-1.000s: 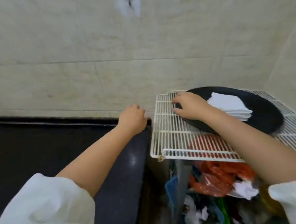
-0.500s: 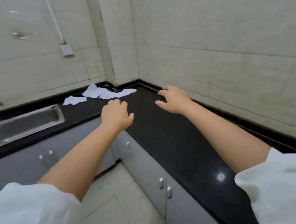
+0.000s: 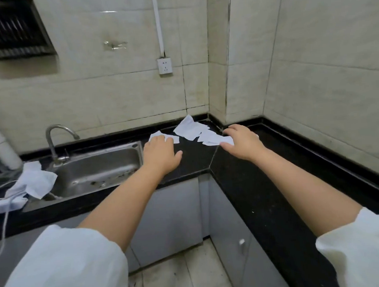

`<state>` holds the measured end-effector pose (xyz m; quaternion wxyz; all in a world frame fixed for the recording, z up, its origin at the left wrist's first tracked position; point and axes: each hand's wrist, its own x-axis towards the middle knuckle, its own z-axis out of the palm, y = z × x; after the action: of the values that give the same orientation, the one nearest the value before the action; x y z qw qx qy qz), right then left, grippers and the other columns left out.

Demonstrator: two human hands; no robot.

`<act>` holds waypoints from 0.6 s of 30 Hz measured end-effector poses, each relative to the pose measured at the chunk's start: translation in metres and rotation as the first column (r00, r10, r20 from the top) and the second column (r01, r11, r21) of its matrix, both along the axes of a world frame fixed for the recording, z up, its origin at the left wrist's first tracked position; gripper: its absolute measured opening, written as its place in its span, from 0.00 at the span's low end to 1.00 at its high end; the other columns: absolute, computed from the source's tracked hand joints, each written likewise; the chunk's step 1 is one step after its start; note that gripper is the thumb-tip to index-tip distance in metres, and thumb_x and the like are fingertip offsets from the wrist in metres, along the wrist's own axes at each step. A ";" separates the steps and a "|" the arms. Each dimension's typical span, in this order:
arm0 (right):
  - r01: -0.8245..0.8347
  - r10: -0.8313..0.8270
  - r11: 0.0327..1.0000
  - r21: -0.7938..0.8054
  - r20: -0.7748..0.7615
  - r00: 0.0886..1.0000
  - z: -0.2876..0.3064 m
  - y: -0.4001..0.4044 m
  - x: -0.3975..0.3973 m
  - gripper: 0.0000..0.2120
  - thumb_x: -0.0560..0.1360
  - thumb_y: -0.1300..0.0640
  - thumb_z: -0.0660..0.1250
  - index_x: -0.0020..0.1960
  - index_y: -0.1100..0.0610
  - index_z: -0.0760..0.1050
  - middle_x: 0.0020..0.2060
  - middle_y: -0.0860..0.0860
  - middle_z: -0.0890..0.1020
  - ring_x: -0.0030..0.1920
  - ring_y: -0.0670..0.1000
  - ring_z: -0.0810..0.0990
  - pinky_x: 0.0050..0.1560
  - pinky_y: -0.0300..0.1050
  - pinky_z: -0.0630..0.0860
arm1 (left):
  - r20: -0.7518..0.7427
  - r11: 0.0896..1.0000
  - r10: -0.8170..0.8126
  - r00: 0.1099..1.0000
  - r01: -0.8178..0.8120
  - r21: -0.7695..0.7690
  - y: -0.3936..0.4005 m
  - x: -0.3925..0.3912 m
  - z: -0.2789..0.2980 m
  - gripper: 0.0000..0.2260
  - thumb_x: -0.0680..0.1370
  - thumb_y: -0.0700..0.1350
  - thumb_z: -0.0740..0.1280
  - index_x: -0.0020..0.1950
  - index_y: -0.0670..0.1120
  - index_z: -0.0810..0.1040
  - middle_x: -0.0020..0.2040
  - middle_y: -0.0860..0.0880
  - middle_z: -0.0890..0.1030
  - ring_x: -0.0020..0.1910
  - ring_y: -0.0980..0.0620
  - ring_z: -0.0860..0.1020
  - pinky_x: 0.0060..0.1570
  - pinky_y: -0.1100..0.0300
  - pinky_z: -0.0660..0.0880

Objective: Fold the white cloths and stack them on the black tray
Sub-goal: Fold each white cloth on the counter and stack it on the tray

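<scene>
Several white cloths lie unfolded in the corner of a black countertop. The largest cloth is against the back wall. A smaller cloth lies just in front of it, and my right hand hovers over its right end, fingers spread, holding nothing. Another small cloth sits to the left, partly hidden by the fingertips of my left hand, which is palm down with fingers loosely curled. The black tray is out of view.
A steel sink with a curved tap is set in the counter at left. A crumpled white cloth and a white cable lie at the sink's left edge. Grey cabinets stand below. A wall socket is above the corner.
The view has swung left from the wire rack and black tray to the counter corner. Both hands left the tray area and now reach out over the loose cloths.
</scene>
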<state>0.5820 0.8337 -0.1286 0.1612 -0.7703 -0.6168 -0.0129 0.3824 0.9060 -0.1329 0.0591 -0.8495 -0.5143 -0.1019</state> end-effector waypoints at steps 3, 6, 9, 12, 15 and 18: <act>0.027 -0.027 1.000 0.009 -0.013 1.000 -0.004 0.064 0.017 0.20 0.76 0.53 0.60 0.67 0.59 0.68 0.66 0.56 0.71 0.67 0.56 0.67 0.63 0.51 0.67 | -0.001 1.000 0.006 1.000 -0.006 -0.005 0.068 0.010 -0.007 0.20 0.78 0.53 0.59 0.63 0.41 0.71 0.63 0.41 0.73 0.64 0.42 0.69 0.60 0.50 0.68; 0.058 -0.059 0.998 -0.024 -0.035 0.998 -0.016 0.120 0.037 0.19 0.76 0.55 0.60 0.65 0.60 0.69 0.65 0.57 0.71 0.66 0.57 0.68 0.62 0.52 0.68 | -0.014 1.000 0.002 1.000 -0.003 -0.029 0.129 0.025 -0.021 0.20 0.78 0.53 0.59 0.63 0.40 0.71 0.63 0.41 0.73 0.64 0.41 0.69 0.59 0.50 0.69; 0.112 -0.115 0.992 -0.060 -0.043 0.993 -0.036 0.179 0.062 0.19 0.76 0.56 0.60 0.65 0.60 0.69 0.64 0.59 0.72 0.65 0.59 0.68 0.62 0.53 0.69 | -0.043 0.998 -0.046 0.998 0.044 -0.051 0.198 0.049 -0.041 0.19 0.78 0.52 0.59 0.63 0.40 0.71 0.62 0.41 0.73 0.63 0.42 0.69 0.57 0.50 0.70; 0.198 -0.203 0.977 -0.082 -0.058 0.977 -0.054 0.235 0.091 0.18 0.75 0.57 0.60 0.64 0.61 0.70 0.63 0.60 0.73 0.64 0.60 0.70 0.62 0.54 0.70 | -0.062 0.988 -0.141 0.988 0.137 -0.072 0.268 0.078 -0.061 0.19 0.79 0.52 0.58 0.63 0.41 0.71 0.62 0.42 0.73 0.63 0.42 0.69 0.57 0.50 0.70; 0.293 -0.303 0.949 -0.119 -0.075 0.950 -0.075 0.283 0.119 0.18 0.75 0.57 0.59 0.63 0.61 0.71 0.61 0.61 0.75 0.63 0.60 0.72 0.61 0.53 0.72 | -0.080 0.965 -0.237 0.968 0.225 -0.134 0.334 0.113 -0.084 0.19 0.79 0.51 0.58 0.63 0.40 0.71 0.62 0.41 0.73 0.63 0.42 0.69 0.57 0.51 0.70; 0.373 -0.398 0.905 -0.204 -0.097 0.912 -0.100 0.317 0.142 0.18 0.76 0.57 0.59 0.64 0.61 0.71 0.61 0.61 0.76 0.59 0.60 0.74 0.56 0.51 0.72 | -0.127 0.934 -0.318 0.940 0.288 -0.211 0.386 0.149 -0.107 0.18 0.79 0.51 0.58 0.63 0.40 0.70 0.62 0.42 0.73 0.63 0.42 0.69 0.57 0.51 0.70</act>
<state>0.7238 1.1510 -0.2283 0.1266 -0.8877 -0.4380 0.0642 0.5315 1.2922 -0.2402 0.0024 -0.9258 -0.3778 0.0077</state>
